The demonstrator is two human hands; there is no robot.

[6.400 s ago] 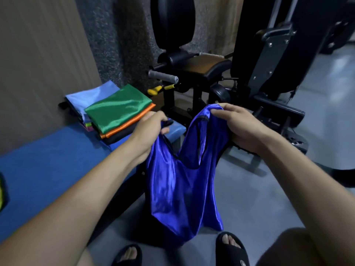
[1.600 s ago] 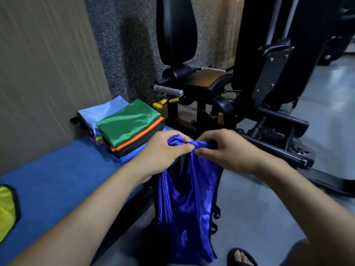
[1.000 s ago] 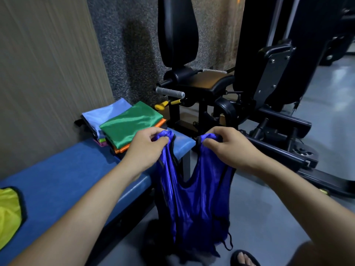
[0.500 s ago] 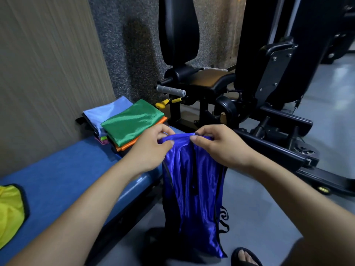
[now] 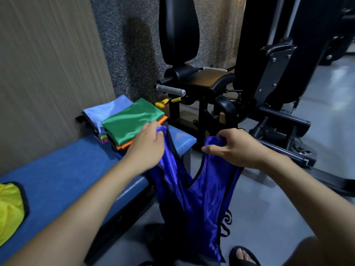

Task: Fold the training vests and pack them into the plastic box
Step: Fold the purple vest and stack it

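Beside the blue counter (image 5: pixel 57 175) and folded stack (image 5: pixel 132 121), our left hand (image 5: pixel 148 148) and right hand (image 5: pixel 236 148) each grip a strap of the blue vest (image 5: pixel 199 204), fingers clenched.

We note a blue padded table (image 5: pixel 57 181) running along the wood-grain wall, its far end near the black gym machine. At that far end sits a stack of folded vests (image 5: pixel 126 125) — green on top, then orange, then a dark layer, with a light blue one set further back over pink and lime edges. At the near left edge lies a yellow vest (image 5: pixel 9 210) with black trim, partly out of view. Grey floor (image 5: pixel 269 214) beside the table.
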